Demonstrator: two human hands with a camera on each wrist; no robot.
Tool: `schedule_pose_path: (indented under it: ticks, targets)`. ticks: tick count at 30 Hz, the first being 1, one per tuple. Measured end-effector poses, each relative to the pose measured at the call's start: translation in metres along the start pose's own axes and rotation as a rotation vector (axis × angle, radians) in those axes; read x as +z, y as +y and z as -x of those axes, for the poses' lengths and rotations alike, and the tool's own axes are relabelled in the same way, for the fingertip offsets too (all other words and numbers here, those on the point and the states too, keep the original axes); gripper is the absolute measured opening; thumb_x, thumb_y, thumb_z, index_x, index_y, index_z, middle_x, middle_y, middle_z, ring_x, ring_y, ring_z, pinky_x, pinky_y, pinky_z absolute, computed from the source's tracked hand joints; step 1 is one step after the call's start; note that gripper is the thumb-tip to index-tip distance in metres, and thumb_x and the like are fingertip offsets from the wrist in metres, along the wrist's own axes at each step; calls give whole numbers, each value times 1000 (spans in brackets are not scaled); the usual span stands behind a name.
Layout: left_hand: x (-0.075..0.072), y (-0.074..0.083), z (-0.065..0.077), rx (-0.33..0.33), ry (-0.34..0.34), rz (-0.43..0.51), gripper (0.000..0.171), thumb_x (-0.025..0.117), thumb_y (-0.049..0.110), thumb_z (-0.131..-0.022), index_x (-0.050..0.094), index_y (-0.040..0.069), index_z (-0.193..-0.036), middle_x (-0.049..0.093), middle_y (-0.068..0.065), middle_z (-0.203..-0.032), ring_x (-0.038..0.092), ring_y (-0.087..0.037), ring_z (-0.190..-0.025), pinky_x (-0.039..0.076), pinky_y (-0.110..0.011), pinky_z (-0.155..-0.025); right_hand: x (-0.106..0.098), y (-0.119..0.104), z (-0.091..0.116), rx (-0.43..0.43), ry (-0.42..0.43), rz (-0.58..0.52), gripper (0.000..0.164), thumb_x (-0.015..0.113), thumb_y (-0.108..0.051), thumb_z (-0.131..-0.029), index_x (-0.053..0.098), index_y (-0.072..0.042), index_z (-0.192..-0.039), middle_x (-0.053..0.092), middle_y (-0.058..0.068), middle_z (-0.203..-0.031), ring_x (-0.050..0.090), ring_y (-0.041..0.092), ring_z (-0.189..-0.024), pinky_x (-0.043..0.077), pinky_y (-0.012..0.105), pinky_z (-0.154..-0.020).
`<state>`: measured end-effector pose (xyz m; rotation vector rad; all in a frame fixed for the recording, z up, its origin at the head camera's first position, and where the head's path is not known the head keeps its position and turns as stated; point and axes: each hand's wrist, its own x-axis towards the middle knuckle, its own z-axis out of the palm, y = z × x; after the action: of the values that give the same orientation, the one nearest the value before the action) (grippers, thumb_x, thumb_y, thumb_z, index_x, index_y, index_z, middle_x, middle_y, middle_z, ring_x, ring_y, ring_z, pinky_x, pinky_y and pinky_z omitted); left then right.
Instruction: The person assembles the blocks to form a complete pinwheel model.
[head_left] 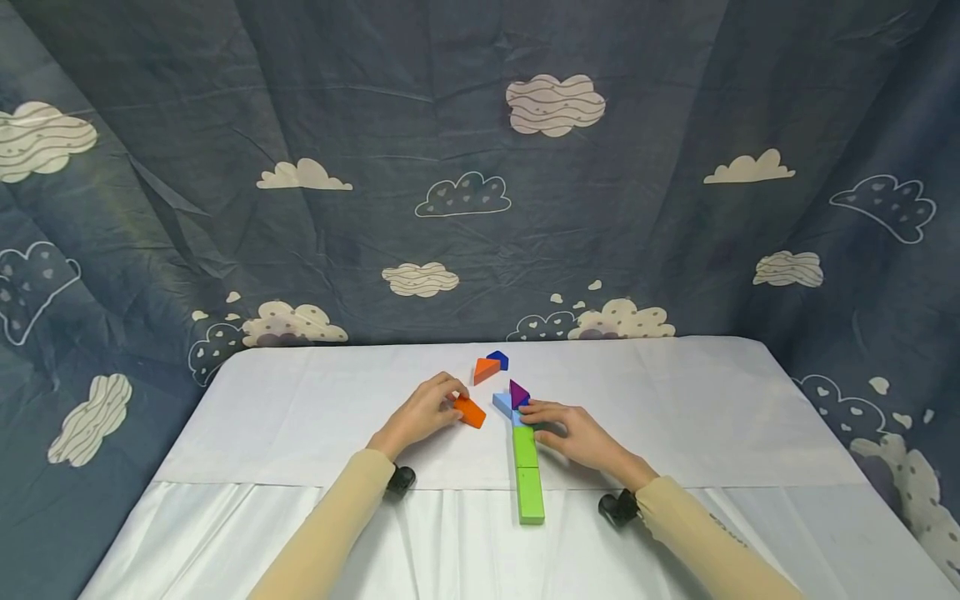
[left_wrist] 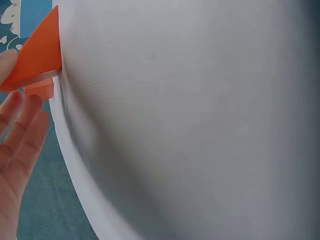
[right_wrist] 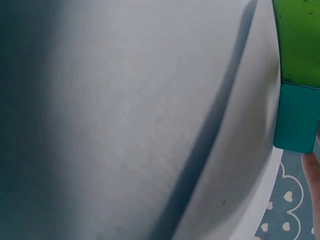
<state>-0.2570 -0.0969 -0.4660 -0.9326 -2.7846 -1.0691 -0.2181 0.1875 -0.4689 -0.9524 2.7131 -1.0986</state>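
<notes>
In the head view my left hand (head_left: 423, 412) pinches an orange block (head_left: 470, 412) at the table's middle. The left wrist view shows its slanted face beside the thumb (left_wrist: 7, 64), with other fingers spread apart from it. My right hand (head_left: 577, 435) reaches over from the right, fingertips touching the upper end of a block row, fingers mostly straight. That row has two green blocks (head_left: 529, 493), a light blue block (head_left: 502, 404), and a purple triangular block (head_left: 518, 393) with dark blue below it. In the right wrist view a fingertip lies by a teal-looking block (right_wrist: 297, 118).
Beyond the row lie another orange block (head_left: 486, 369) and a dark blue block (head_left: 498, 359), close together. A white cloth covers the table (head_left: 300, 433). Behind it hangs a dark curtain (head_left: 420, 100) with cloud prints.
</notes>
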Motion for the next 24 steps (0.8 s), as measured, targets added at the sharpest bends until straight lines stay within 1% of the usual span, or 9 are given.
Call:
schedule_pose_path:
  ticks: [3,6,10,18,21,24]
  targets:
    - [0,-1,-1,-16,-19,6,29,71,3,-85,65,3,-113,62,-6,-107,59,-20,-93,51,-32,-85,0,0,0,0,1,1,30,62,-7,-91,66,-3,-121,56,10,-133,43,34,-130,30,56,-106]
    - [2,0,-3,-37,-28,2,30,71,4,-86,65,1,-116,64,-7,-108,58,-18,-89,51,-30,-82,0,0,0,-1,3,3,30,62,-7,-91,66,-3,-121,57,9,-133,43,34,-130,31,56,-106]
    - [4,0,-4,-43,-10,-4,27,70,2,-86,67,1,-112,64,-7,-105,58,-17,-86,51,-30,-80,0,0,0,2,1,-2,30,61,-7,-91,66,-3,-121,56,10,-133,42,34,-130,30,56,-106]
    - [6,0,-2,9,51,17,24,70,-8,-81,63,5,-101,60,-5,-102,60,-20,-90,52,-31,-84,1,0,0,7,2,-9,30,61,-7,-92,66,-3,-121,56,10,-133,42,34,-130,30,56,-106]
    - [6,0,-2,11,48,6,25,70,-11,-80,61,6,-96,58,-4,-100,59,-20,-91,52,-30,-85,1,0,0,10,2,-13,30,61,-8,-92,66,-3,-121,56,9,-133,42,34,-131,30,56,-106]
    - [6,1,-1,8,25,-6,26,69,-12,-80,58,7,-94,58,-4,-98,58,-20,-89,52,-31,-83,1,1,0,18,-1,-11,30,61,-9,-92,66,-4,-121,56,9,-134,41,34,-131,29,57,-106]
